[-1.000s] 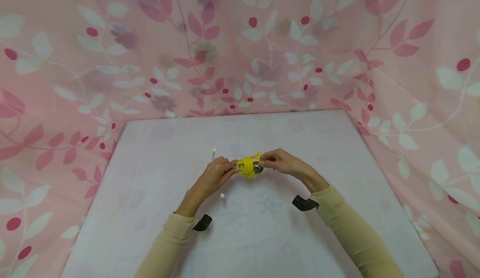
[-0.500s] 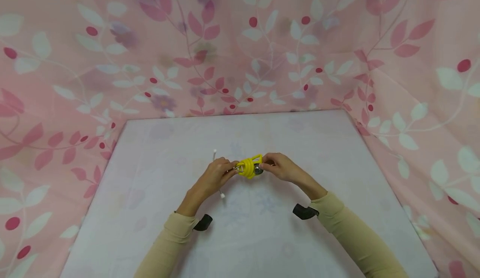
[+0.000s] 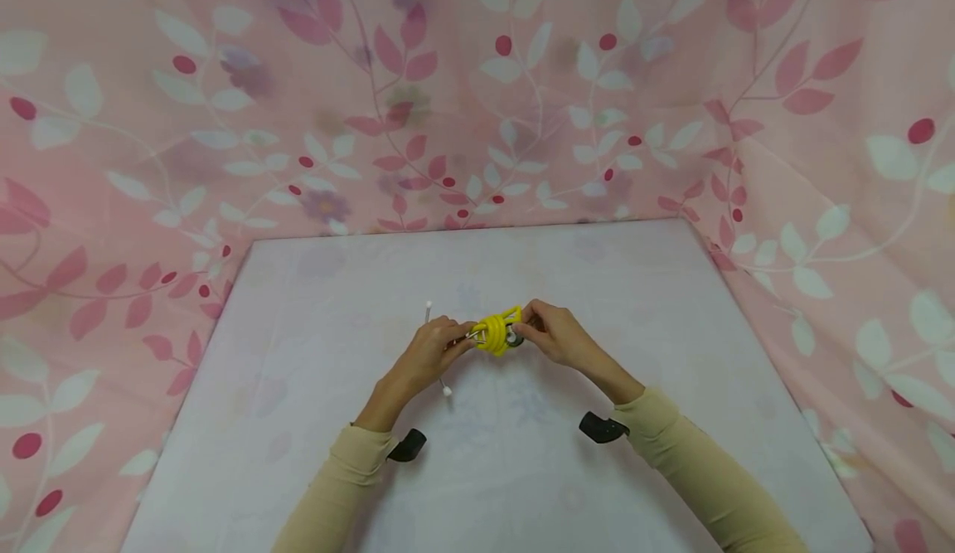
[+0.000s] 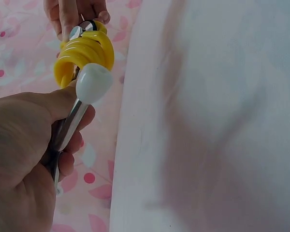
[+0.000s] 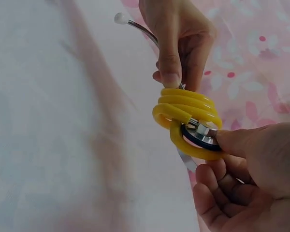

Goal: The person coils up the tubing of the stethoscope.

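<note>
A stethoscope [image 3: 493, 334] with yellow tubing wound in several coils is held up between both hands over the table. My left hand [image 3: 431, 348] grips its metal ear tubes, and the white ear tips [image 4: 94, 83] stick out on either side of that hand. At the other end my right hand [image 3: 558, 336] pinches the round metal chest piece [image 5: 203, 133] between thumb and fingers. A loop of the yellow tubing [image 5: 195, 152] curves round the dark rim of the chest piece, right at the right fingertips.
The table [image 3: 313, 288] has a pale cloth over it. Pink fabric [image 3: 477, 105] with leaf patterns hangs behind it and at both sides. A black wrist camera [image 3: 603, 427] juts out below the right sleeve, another black camera [image 3: 407, 445] by the left.
The right wrist has dropped slightly, and its fingers have shifted on the chest piece. The left hand keeps its grip on the ear tubes, almost still.
</note>
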Demonstrator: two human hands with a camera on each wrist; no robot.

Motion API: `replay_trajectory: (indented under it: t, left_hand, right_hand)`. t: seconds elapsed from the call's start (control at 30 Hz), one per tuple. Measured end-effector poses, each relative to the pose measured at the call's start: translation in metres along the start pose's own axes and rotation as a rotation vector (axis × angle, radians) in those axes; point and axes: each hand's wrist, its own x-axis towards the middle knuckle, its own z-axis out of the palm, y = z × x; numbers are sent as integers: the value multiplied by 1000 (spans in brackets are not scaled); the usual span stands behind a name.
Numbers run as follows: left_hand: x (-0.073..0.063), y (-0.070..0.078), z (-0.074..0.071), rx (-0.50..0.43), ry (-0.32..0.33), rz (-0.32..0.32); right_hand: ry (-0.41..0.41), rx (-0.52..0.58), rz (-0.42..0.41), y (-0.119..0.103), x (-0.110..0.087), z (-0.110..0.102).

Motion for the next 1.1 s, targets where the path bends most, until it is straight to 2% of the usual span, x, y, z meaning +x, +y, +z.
replay_trajectory:
  t: [0.3,0.47,0.63,0.83,0.9,0.97,1.1]
  left_hand:
    - [0,2,4,4,-8,-33]
    - [1,0,3,0,-5,-67]
    - [2,-3,2,0,-8,-86]
    - [2,-6,0,14,-2,-80]
    - [2,-8,0,12,0,-80]
    - [1,-9,0,4,3,-78]
    - [2,-10,3,-16,9,-65]
  right_hand:
    - [103,0,-36,12,1,18]
    - [111,134,44,12,4,27]
    - [65,319,140,8,7,27]
    - [-59,470,207,8,7,20]
    - [-68,477,209,8,7,20]
    - [-52,434,202,9,8,22]
    - [27,234,155,12,7,27]
